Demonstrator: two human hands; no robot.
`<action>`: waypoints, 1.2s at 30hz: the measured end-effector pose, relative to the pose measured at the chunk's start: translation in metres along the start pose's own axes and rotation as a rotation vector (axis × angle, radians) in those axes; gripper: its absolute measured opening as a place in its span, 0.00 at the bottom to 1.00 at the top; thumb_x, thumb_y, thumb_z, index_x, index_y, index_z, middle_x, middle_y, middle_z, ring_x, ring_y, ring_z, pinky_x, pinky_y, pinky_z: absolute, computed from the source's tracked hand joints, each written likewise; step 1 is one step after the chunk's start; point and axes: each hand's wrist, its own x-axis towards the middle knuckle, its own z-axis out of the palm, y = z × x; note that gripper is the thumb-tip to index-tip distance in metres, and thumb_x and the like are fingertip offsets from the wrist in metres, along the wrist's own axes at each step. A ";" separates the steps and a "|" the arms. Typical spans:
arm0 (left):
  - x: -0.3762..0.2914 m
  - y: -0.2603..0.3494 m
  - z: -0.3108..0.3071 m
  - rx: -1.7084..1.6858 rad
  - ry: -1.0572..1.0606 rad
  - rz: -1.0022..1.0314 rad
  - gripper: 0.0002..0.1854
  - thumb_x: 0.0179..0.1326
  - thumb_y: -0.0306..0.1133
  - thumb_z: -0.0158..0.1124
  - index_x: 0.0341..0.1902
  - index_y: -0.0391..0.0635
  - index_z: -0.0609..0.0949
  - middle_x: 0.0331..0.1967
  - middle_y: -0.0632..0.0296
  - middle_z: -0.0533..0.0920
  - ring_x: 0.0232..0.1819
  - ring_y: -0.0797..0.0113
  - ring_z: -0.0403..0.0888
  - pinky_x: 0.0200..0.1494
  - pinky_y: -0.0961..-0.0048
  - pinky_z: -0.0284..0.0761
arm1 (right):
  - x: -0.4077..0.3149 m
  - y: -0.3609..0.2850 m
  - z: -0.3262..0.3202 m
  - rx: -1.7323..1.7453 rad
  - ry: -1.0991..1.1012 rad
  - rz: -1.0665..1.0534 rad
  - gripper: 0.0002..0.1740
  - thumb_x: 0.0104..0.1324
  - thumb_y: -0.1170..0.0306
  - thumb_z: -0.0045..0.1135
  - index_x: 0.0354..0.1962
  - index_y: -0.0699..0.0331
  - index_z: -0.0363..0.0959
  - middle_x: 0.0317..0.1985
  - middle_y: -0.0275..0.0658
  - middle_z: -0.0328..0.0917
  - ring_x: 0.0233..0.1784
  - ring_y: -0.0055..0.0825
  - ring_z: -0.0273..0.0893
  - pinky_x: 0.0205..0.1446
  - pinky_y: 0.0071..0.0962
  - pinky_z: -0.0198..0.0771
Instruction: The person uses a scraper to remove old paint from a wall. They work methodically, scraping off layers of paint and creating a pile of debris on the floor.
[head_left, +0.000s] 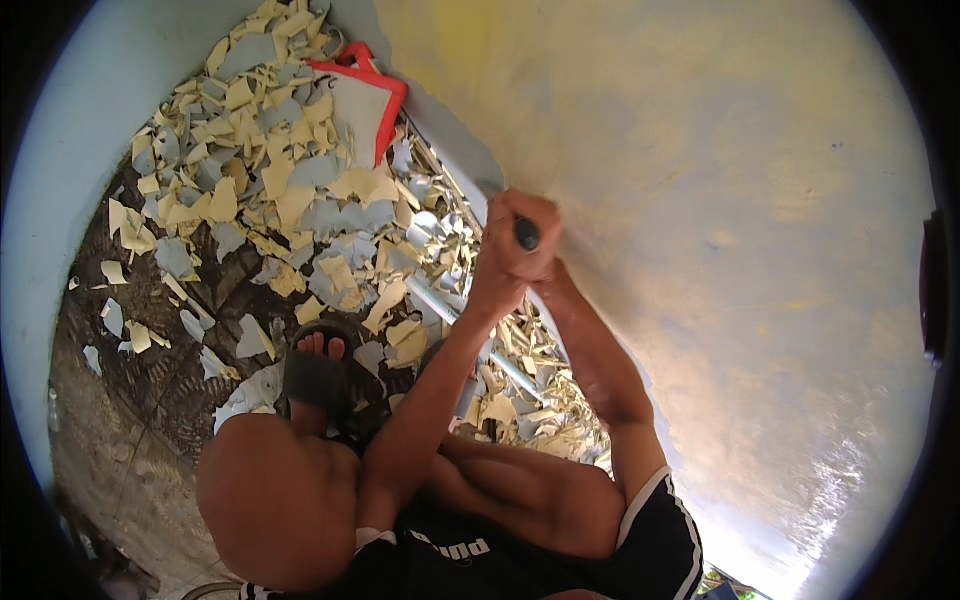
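Note:
Both my hands are wrapped together around a dark tool handle, whose rounded end shows between the fingers; the rest of the tool is hidden. My left hand and my right hand overlap, so their fingers are hard to tell apart. They are close to the wall, near the ragged edge where yellowish, patchy surface meets grey-blue paint. Below them, curled paint flakes in cream and grey cover much of the floor along the wall's foot.
A pale panel with red edging lies among the flakes near the corner. A light-coloured pipe or rod runs beneath my forearms. My sandalled foot rests on the dark, dirty floor. A light blue wall stands at the left.

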 end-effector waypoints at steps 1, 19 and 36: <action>-0.002 0.010 0.006 -0.099 0.084 -0.074 0.11 0.74 0.39 0.56 0.48 0.43 0.73 0.40 0.63 0.78 0.44 0.68 0.79 0.51 0.60 0.76 | 0.001 0.008 -0.001 -0.022 -0.100 0.005 0.10 0.38 0.80 0.60 0.15 0.58 0.67 0.14 0.33 0.66 0.15 0.33 0.67 0.19 0.32 0.58; 0.004 0.030 0.009 -0.261 0.108 0.168 0.19 0.73 0.51 0.54 0.39 0.49 0.80 0.45 0.60 0.81 0.44 0.61 0.81 0.50 0.65 0.77 | 0.019 -0.002 -0.003 -0.056 -0.107 -0.137 0.08 0.43 0.78 0.58 0.15 0.59 0.65 0.16 0.35 0.63 0.15 0.33 0.65 0.18 0.31 0.55; -0.021 0.019 0.005 -0.045 0.251 0.136 0.26 0.62 0.27 0.69 0.61 0.41 0.69 0.53 0.62 0.74 0.56 0.69 0.74 0.58 0.67 0.72 | 0.032 -0.018 0.000 -0.112 -0.080 -0.169 0.11 0.41 0.82 0.57 0.16 0.62 0.63 0.15 0.37 0.58 0.14 0.36 0.60 0.17 0.32 0.52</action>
